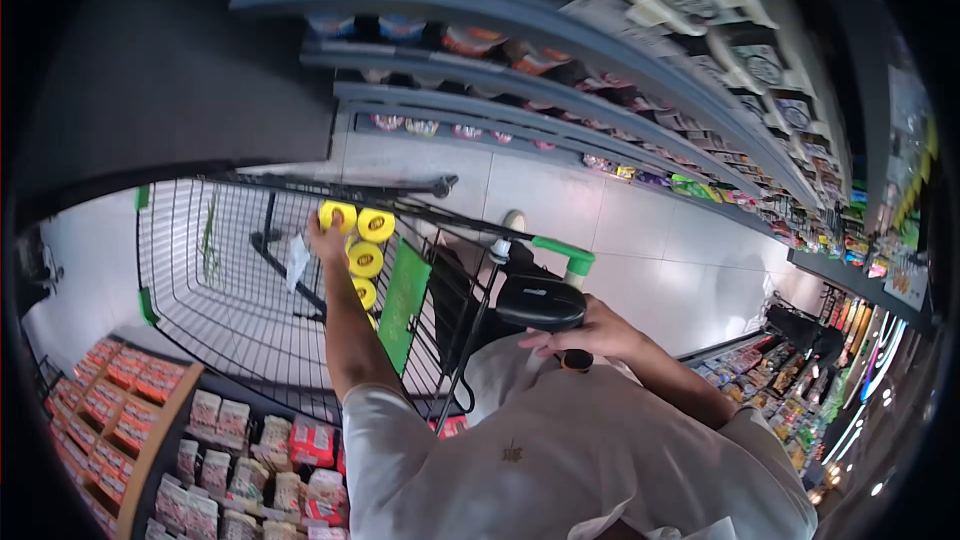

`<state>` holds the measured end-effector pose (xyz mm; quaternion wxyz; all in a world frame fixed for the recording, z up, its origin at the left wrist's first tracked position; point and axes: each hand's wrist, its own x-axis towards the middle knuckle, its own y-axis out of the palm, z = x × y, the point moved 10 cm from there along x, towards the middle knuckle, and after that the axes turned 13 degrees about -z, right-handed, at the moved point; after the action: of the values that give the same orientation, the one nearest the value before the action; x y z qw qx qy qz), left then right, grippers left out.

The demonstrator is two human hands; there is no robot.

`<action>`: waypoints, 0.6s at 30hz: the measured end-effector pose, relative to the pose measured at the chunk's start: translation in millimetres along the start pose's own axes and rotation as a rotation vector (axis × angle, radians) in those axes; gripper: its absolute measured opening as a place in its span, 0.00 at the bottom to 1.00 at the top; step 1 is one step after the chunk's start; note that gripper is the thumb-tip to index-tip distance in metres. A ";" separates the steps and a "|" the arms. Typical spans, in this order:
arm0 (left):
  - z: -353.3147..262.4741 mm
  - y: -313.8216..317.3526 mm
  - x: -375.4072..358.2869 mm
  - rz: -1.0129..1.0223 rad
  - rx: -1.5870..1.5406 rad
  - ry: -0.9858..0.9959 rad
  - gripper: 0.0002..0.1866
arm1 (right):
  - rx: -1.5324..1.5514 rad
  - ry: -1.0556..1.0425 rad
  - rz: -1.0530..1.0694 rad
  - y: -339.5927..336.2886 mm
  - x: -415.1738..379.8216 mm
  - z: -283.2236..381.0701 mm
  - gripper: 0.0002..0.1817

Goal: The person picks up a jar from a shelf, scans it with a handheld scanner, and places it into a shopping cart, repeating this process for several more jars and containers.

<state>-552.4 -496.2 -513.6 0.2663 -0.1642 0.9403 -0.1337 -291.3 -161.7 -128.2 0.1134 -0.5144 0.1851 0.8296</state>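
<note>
My left hand (328,238) reaches into the wire shopping cart (250,340) and has its fingers around a yellow-topped can (338,216). Beside it stand several more round yellow-topped cans, one of them (376,225) right next to my fingers, in a row along a green panel (404,305). My right hand (592,332) is closed at the cart handle (566,252), close under a black oval device (541,303) that hides part of it. A crumpled white piece (298,262) and a thin green stalk (209,235) show among the cart wires.
Tall shelves of packaged goods (560,90) run along the far side, with pale floor tiles (640,250) below. A dark panel (170,100) overhangs the cart's far-left side. Packets on a low display (250,460) and a wooden rack (160,410) stand at lower left.
</note>
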 end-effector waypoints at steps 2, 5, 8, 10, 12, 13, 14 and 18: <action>-3.1 -12.1 8.6 -0.109 0.135 0.069 0.36 | -0.007 -0.008 -0.005 1.8 -3.0 0.2 0.26; -45.2 -40.5 -6.5 -0.347 0.205 0.176 0.31 | -0.011 -0.023 -0.016 6.2 -1.2 -5.0 0.24; -128.5 -63.7 -61.5 -0.517 -0.006 0.428 0.19 | -0.049 -0.069 0.012 9.0 2.9 -3.0 0.26; -225.2 -66.5 -129.0 -0.453 -0.065 0.523 0.08 | -0.068 -0.069 0.025 14.1 14.0 -10.0 0.26; -346.1 -46.6 -208.6 -0.264 -0.103 0.933 0.06 | -0.069 -0.111 0.041 19.9 12.9 5.1 0.29; -404.5 -38.9 -249.3 -0.184 -0.168 1.115 0.07 | -0.084 -0.138 0.069 26.0 9.9 12.2 0.29; -454.0 -33.7 -282.6 -0.127 -0.196 1.193 0.08 | -0.103 -0.159 0.097 28.4 12.2 14.2 0.29; -619.7 -16.9 -400.4 0.007 -0.319 1.401 0.09 | -0.127 -0.246 0.116 36.2 20.3 20.0 0.29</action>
<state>-563.9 -257.8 184.8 -0.4266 -0.0734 0.8989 -0.0679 -330.3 -186.0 -131.4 0.0545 -0.4036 0.1464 0.9015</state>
